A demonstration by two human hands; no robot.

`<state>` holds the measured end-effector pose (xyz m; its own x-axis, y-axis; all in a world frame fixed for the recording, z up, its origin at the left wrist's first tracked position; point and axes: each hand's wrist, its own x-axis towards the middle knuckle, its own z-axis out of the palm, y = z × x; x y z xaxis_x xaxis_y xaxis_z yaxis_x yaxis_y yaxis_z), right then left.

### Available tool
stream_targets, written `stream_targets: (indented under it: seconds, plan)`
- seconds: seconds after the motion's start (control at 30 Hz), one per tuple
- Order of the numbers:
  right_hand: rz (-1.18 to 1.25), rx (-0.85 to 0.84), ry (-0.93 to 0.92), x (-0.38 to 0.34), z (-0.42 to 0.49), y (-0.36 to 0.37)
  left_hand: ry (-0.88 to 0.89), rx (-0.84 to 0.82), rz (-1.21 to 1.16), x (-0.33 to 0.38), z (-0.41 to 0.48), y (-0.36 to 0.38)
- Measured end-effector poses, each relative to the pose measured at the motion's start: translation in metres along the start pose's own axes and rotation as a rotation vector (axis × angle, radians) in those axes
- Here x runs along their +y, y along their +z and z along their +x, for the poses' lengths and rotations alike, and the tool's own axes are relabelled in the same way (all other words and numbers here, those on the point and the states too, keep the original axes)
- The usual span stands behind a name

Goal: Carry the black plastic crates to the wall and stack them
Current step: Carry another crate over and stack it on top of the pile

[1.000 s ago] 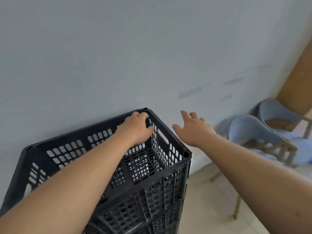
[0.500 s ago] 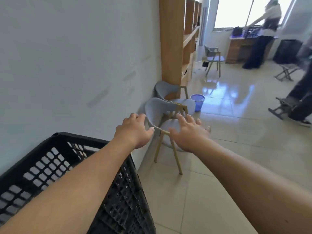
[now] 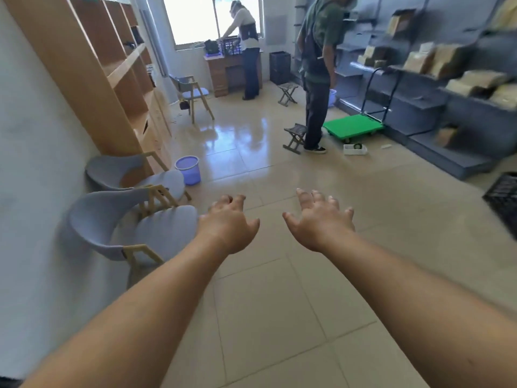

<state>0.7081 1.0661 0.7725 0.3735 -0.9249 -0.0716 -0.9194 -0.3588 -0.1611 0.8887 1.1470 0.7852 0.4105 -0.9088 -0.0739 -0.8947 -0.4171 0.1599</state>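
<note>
- Both arms reach out in front, palms down over the bare tiled floor [image 3: 265, 317], and neither hand holds anything.
- The left hand [image 3: 228, 224] has its fingers loosely curled and parted; nothing is in it.
- The right hand [image 3: 321, 219] is spread wide, fingers splayed, also empty.
- The two hands hang side by side with a clear gap between them.
- Just left of the left hand stands a grey chair [image 3: 134, 228], its seat edge close to the wrist; a second grey chair [image 3: 131, 172] sits beyond it against the wall [image 3: 33, 163].
- Ahead and a little left of the left hand, past the chairs, a purple bucket [image 3: 188, 169] stands on the floor beside a wooden shelf unit [image 3: 92, 71].
- Far to the right of the right hand, at the picture's edge, lies a black crate [image 3: 503, 200], only partly in view and blurred.
- Another dark crate [image 3: 279, 67] stands well ahead of the hands, near the far wall by a desk [image 3: 226, 71].
- Ahead of the right hand a person in green [image 3: 319, 65] stands by a small stool [image 3: 295, 138] and a green trolley [image 3: 354, 127].
- Further off, a second person [image 3: 249, 49] leans at the desk under the window.
- Grey racks [image 3: 447, 88] of packed goods run along the room's side, beyond the right hand.
</note>
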Motion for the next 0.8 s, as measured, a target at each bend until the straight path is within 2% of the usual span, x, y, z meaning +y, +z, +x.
stream_targets:
  seconds: [0.2,0.37,0.6,0.8]
  plan:
    - [-0.007,-0.013,0.274,0.161,-0.002,-0.015,0.223,-0.047,-0.001,0.164,0.032,0.042]
    - [0.015,-0.020,0.470,0.265,-0.008,-0.020,0.420,-0.108,0.027,0.268,0.052,0.073]
    - [0.027,-0.042,0.692,0.366,0.009,-0.015,0.631,-0.158,0.050,0.376,0.107,0.115]
    - [0.026,-0.069,0.860,0.432,0.077,-0.017,0.755,-0.196,0.036,0.451,0.193,0.143]
